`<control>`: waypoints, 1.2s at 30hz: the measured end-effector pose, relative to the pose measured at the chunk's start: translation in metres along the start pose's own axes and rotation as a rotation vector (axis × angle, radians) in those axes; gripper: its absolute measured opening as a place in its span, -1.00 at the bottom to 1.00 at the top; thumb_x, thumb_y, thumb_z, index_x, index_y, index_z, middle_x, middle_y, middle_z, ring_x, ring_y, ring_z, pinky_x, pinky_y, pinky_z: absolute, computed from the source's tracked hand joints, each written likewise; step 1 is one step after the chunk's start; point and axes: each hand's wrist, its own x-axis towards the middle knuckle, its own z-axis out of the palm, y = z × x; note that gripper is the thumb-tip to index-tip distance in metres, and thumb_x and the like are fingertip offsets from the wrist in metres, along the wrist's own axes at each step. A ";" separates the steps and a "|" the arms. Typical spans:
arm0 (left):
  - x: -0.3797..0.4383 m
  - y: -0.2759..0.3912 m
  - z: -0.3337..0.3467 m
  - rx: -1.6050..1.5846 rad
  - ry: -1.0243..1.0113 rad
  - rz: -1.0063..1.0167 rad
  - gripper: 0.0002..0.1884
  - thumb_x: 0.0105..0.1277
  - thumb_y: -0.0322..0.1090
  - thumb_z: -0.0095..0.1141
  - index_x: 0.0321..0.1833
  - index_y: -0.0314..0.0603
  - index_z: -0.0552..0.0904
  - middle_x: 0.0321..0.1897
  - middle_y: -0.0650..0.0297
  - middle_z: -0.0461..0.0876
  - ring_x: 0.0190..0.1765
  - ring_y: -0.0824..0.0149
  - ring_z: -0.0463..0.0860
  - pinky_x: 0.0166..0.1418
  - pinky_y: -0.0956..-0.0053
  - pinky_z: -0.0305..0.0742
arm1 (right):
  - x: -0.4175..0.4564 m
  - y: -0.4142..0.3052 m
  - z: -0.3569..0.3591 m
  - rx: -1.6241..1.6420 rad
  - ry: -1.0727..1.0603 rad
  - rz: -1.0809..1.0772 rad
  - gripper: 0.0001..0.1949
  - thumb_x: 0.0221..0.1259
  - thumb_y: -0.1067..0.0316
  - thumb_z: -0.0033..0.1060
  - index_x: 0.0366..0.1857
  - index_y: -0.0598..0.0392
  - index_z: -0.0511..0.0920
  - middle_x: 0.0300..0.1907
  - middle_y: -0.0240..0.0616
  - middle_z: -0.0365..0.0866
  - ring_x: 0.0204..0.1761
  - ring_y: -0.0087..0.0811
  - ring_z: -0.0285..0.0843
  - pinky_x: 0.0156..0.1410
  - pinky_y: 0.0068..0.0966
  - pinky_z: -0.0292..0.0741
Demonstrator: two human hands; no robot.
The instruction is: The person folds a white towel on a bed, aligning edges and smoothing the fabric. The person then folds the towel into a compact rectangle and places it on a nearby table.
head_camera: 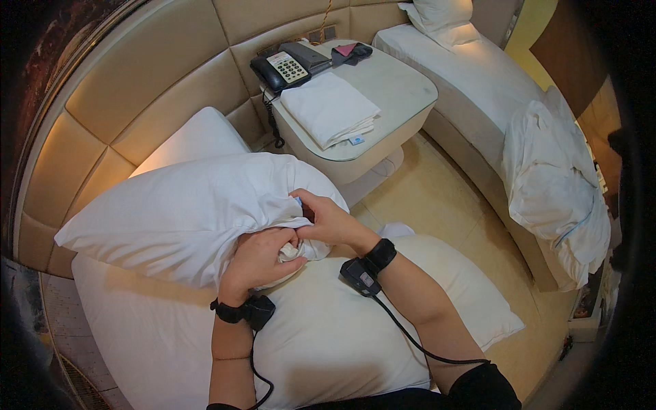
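A white pillow in a pillowcase (169, 210) lies across the head of the bed, its gathered end towards me. At that end my left hand (264, 256) reaches into the case's opening, thumb outside, beside a bunched bit of white cloth; part of its fingers is hidden. My right hand (325, 218) pinches the edge of the pillowcase, close to a small blue tag. The two hands nearly meet. Below them rests a plain cream-white pillow (328, 328), and another pillow (451, 277) lies to its right, partly under my right forearm.
A glass-topped bedside table (405, 92) holds a black telephone (282, 69), folded white linen (328, 107) and a dark cloth (351, 53). At right stands a second bed (461, 77) with crumpled bedding (553, 189) over its edge. Cables run from both my wrist devices.
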 end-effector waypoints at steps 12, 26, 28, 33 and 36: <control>0.001 0.001 0.000 -0.014 0.006 0.004 -0.67 0.11 -0.10 0.35 -0.33 -0.20 0.55 -0.40 0.14 0.60 -0.31 0.08 0.59 -0.15 0.30 0.47 | 0.000 0.003 -0.001 -0.026 -0.003 0.015 -0.40 -0.05 0.40 0.40 0.18 0.15 0.42 -0.24 -0.18 0.68 -0.22 -0.43 0.59 -0.06 -0.50 0.51; 0.001 -0.001 0.000 -0.008 -0.011 -0.004 -0.68 0.13 -0.10 0.33 -0.31 -0.18 0.54 -0.38 0.15 0.60 -0.30 0.09 0.59 -0.14 0.31 0.47 | 0.000 0.001 0.000 -0.012 0.005 0.021 -0.38 -0.06 0.39 0.38 0.21 0.17 0.42 -0.29 -0.19 0.66 -0.26 -0.43 0.57 -0.09 -0.49 0.50; 0.000 -0.002 0.002 -0.004 -0.005 0.004 -0.68 0.13 -0.10 0.33 -0.31 -0.17 0.54 -0.38 0.16 0.60 -0.30 0.09 0.59 -0.13 0.30 0.47 | -0.001 0.000 -0.001 -0.029 0.003 0.031 -0.38 -0.06 0.40 0.38 0.21 0.17 0.42 -0.29 -0.19 0.66 -0.26 -0.43 0.57 -0.09 -0.50 0.50; 0.001 0.001 0.000 -0.014 -0.016 -0.012 -0.68 0.13 -0.10 0.33 -0.30 -0.17 0.54 -0.38 0.16 0.60 -0.29 0.09 0.59 -0.14 0.30 0.47 | -0.001 0.002 -0.001 0.026 0.000 0.022 -0.38 -0.07 0.40 0.39 0.20 0.17 0.42 -0.29 -0.20 0.66 -0.26 -0.43 0.57 -0.10 -0.50 0.50; 0.001 0.001 0.000 -0.015 -0.018 -0.018 -0.68 0.13 -0.10 0.34 -0.30 -0.17 0.54 -0.38 0.15 0.60 -0.29 0.08 0.59 -0.14 0.30 0.47 | 0.000 0.006 0.000 0.025 0.011 0.024 -0.39 -0.06 0.41 0.40 0.19 0.17 0.43 -0.31 -0.22 0.65 -0.27 -0.45 0.56 -0.11 -0.50 0.49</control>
